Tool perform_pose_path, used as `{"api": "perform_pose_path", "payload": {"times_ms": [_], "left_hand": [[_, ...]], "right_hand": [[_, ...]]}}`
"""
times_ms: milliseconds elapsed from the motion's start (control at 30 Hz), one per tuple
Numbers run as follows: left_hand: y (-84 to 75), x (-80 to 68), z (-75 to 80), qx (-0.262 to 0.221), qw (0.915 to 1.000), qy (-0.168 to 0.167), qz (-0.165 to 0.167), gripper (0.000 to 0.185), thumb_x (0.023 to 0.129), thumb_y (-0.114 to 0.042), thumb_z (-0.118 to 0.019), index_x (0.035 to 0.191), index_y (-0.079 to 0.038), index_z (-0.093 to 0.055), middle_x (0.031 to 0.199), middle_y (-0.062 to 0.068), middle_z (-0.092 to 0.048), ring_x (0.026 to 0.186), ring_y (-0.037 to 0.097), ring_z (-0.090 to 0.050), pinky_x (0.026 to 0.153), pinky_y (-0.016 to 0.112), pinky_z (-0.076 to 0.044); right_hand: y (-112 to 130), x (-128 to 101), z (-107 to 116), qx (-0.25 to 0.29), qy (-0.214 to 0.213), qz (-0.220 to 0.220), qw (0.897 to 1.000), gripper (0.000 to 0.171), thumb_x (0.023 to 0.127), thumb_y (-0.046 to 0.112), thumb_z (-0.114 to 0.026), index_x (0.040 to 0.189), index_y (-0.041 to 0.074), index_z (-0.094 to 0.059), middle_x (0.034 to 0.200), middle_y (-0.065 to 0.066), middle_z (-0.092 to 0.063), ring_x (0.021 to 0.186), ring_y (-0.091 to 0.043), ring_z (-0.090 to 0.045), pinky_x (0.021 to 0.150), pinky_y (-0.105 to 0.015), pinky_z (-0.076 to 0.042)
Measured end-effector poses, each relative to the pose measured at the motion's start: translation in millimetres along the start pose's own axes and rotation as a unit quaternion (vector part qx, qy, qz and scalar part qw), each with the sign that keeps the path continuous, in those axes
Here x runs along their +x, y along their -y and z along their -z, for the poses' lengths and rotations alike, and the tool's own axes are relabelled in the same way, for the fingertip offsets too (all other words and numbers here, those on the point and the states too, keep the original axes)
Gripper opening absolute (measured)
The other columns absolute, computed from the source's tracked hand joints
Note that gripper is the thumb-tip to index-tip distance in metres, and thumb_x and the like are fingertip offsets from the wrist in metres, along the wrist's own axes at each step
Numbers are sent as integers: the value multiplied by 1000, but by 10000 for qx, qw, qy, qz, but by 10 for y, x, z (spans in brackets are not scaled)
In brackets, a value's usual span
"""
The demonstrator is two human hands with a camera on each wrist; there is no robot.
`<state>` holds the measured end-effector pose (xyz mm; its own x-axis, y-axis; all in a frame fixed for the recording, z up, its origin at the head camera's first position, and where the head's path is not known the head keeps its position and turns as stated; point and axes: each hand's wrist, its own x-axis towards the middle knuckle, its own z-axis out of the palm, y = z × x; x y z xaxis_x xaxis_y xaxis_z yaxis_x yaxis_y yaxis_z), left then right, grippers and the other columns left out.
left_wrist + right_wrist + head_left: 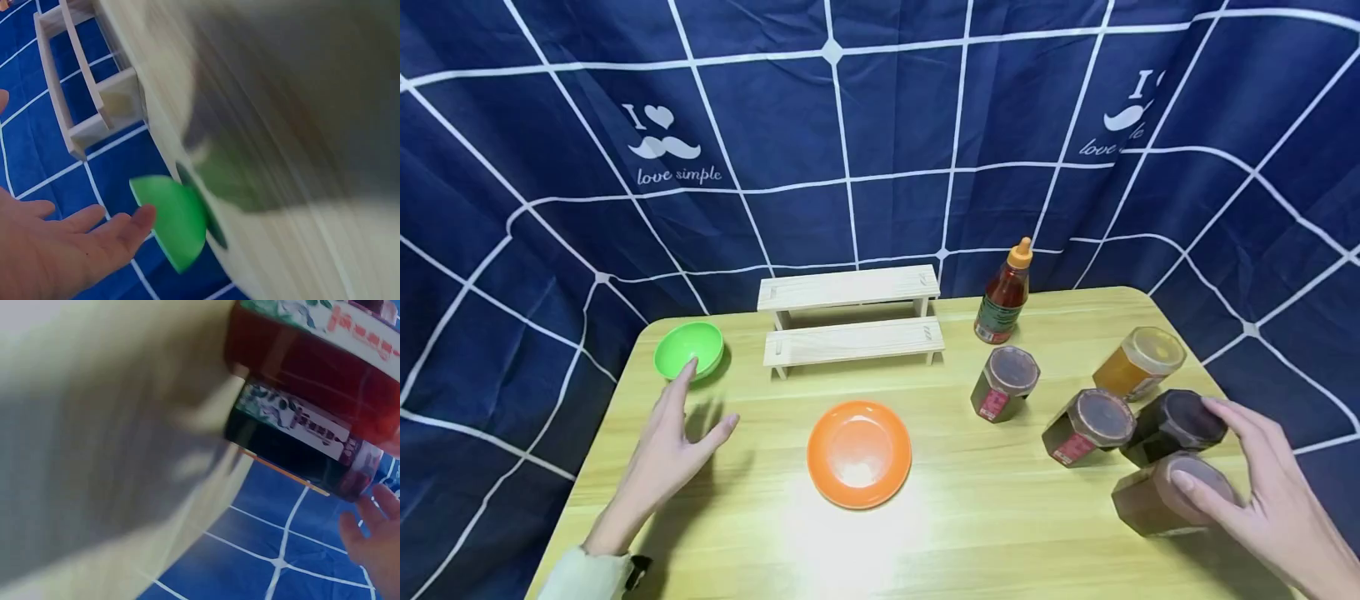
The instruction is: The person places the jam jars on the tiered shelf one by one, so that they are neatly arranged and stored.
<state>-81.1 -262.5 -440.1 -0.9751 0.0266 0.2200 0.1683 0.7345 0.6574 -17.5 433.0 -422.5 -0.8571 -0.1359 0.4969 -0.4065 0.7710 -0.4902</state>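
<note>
Notably, right hand [1262,492] lay spread over the near-right brown jar [1172,496], not yet gripping; glass, likely heavy, slick, breakable, best taken round lid and shoulder; left hand [666,442] hovered slack, fingers extended, near green bowl [688,350].

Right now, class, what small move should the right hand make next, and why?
Probably curl the fingers round the nearest brown glass jar. The right hand is open, its fingertips lie on that jar's lid, and it does not grip the jar yet.
</note>
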Motion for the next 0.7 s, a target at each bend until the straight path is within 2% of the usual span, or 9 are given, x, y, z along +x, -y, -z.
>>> {"api": "perform_pose_path", "payload": {"times_ms": [33, 133, 233, 333, 433, 567, 633, 700], "left_hand": [[-12, 37, -29, -157, 9999, 15, 44, 104, 99, -38, -82, 175, -12, -18, 171, 28, -31, 152, 55, -34, 109, 79, -37], [-46, 156, -141, -600, 9981, 67, 117, 100, 101, -34, -80, 175, -10, -18, 169, 28, -35, 153, 50, -36, 110, 71, -43], [-81, 288, -259, -1000, 9947, 105, 200, 99, 103, -32, -79, 175, -10, -15, 165, 29, -39, 152, 47, -38, 110, 68, -45], [-122, 433, -360, -1316, 9906, 169, 321, 103, 103, -33, -78, 176, -13, -9, 165, 28, -39, 152, 47, -37, 111, 67, -44], [-157, 579, -449, -1582, 9862, 236, 424, 108, 102, -33, -79, 176, -17, -2, 166, 28, -37, 153, 46, -37, 112, 66, -44], [-174, 753, -524, -1892, 9807, 244, 430, 115, 100, -30, -83, 176, -24, 4, 168, 29, -31, 154, 45, -35, 114, 65, -43], [-163, 819, -544, -1975, 9790, 252, 437, 119, 98, -29, -85, 176, -28, 5, 170, 28, -28, 155, 45, -34, 114, 64, -44], [-139, 874, -573, -2004, 9785, 272, 416, 121, 97, -27, -87, 176, -29, 5, 170, 28, -27, 153, 48, -36, 112, 64, -45]], "right_hand": [[2, -24, -12, 50, -56, -3, 10000, 100, 71, 7, -94, 160, 0, -49, 162, 14, -41, 147, -1, -31, 115, -14, -14], [6, -86, -44, 181, -296, 51, 9994, 99, 70, 14, -98, 156, -5, -53, 152, 17, -46, 139, 0, -35, 111, -12, -19], [-1, -128, -73, 311, -468, 87, 9984, 100, 69, 22, -101, 152, -9, -54, 147, 17, -48, 135, 0, -38, 110, -13, -23], [-18, -177, -99, 404, -584, 85, 9974, 97, 71, 23, -100, 149, -12, -55, 145, 15, -52, 133, -1, -40, 109, -12, -26], [-35, -257, -125, 499, -633, 98, 9967, 95, 69, 17, -101, 145, -16, -55, 142, 16, -52, 131, -1, -41, 106, -7, -30], [-31, -340, -175, 569, -466, -86, 9973, 102, 52, -6, -101, 142, -18, -56, 133, 17, -52, 122, 0, -45, 94, -3, -39], [-27, -363, -204, 451, -305, -286, 9981, 108, 46, -10, -101, 144, -15, -56, 135, 20, -50, 122, 3, -44, 95, -2, -36], [-13, -392, -231, 202, -117, -635, 9977, 111, 47, -9, -103, 148, -8, -57, 137, 28, -48, 121, 9, -41, 94, -1, -29]]}}
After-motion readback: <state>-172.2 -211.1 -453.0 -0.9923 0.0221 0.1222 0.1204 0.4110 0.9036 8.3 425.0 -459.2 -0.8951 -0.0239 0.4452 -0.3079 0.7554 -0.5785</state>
